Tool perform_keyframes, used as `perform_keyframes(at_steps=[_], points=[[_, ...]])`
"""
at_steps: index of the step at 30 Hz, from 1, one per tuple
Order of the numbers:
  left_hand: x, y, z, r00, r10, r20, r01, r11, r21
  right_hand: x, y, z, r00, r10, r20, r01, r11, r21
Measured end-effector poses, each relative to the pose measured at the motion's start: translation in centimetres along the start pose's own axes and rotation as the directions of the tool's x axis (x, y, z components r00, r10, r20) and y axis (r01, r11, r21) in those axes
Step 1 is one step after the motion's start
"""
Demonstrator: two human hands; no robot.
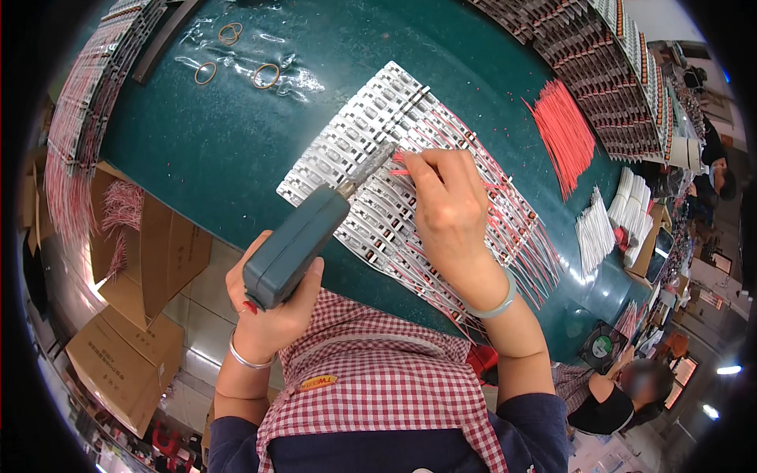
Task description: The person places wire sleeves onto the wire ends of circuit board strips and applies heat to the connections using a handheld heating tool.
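Observation:
My left hand [272, 303] is wrapped round the dark green pistol-shaped body of a soldering gun [296, 244]. Its metal tip reaches up and right over a panel of white parts [331, 158] lying on the table. Just right of that tip, my right hand [449, 205] pinches short red wires [400, 164] between thumb and fingers, above the panel. Repeated white units in rows make up the panel. Thin red and white wires [520, 236] trail from its right side. My fingers cover part of the rows, and the exact contact at the tip is too small to tell.
Red wires [561, 138] and white wire bundles [595, 232] lie on the green table [473, 47] at right. Stacked panels stand at far right [599, 71] and left [95, 102]. Rubber bands [266, 76] lie far left; cardboard boxes [126, 363] stand below. Another person [623, 402] sits lower right.

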State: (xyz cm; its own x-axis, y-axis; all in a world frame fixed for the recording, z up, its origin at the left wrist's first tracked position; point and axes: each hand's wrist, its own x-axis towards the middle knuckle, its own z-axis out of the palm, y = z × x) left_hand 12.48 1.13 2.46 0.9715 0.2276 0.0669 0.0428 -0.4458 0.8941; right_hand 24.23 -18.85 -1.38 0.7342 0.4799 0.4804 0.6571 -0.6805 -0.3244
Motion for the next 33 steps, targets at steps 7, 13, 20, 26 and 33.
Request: perform_keyframes(at_steps=[7, 13, 20, 26, 33], points=[[-1.0, -0.1, 0.1, 0.989, -0.035, -0.143, 0.022, 0.996, -0.087, 0.1, 0.0, 0.1, 1.000, -0.010, -0.017, 0.010, 1.000, -0.023], [-0.4, -0.3, 0.0, 0.996, 0.051, -0.078, -0.052, 0.999, -0.008, 0.0, 0.0, 0.1, 1.000, -0.003, -0.024, 0.002, 0.999, -0.033], [0.0, 0.2, 0.4, 0.999, -0.027, -0.029, 0.025, 0.998, -0.057, 0.1, -0.1, 0.0, 1.000, -0.007, -0.029, 0.006, 0.999, -0.034], [-0.1, 0.2, 0.4, 0.999, -0.041, -0.013, 0.040, 0.997, -0.062, 0.1, -0.2, 0.0, 1.000, 0.002, -0.015, -0.003, 0.999, -0.036], [-1.5, -0.5, 0.1, 0.990, -0.118, -0.078, 0.108, 0.986, -0.131, 0.0, 0.0, 0.2, 0.999, -0.005, -0.035, 0.004, 0.999, -0.040]])
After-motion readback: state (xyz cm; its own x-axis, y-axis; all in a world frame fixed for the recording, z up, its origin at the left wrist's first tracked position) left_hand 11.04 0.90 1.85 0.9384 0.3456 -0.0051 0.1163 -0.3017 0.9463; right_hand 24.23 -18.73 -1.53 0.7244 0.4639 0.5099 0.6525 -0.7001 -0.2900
